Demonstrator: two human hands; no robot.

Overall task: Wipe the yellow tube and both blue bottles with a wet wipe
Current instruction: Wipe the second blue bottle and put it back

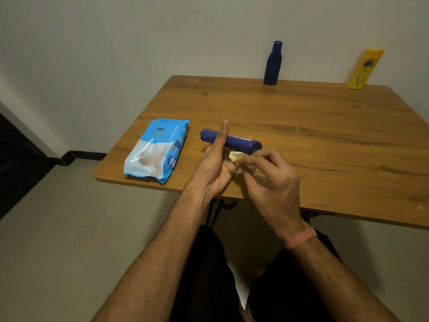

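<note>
My left hand [216,166] holds a dark blue bottle [241,142] lying sideways just above the wooden table [325,135], thumb pointing up across its front and fingertips showing behind it. Just below the bottle's base end, my right hand [271,180] pinches a crumpled white wet wipe [235,155] that touches the bottle's underside. A second dark blue bottle [272,63] stands upright at the table's far edge against the wall. The yellow tube [364,69] stands cap-down at the far right corner.
A light blue pack of wet wipes [157,151] lies flat near the table's front left corner, left of my hands. A wall runs right behind the table. My legs in dark clothing are under the front edge.
</note>
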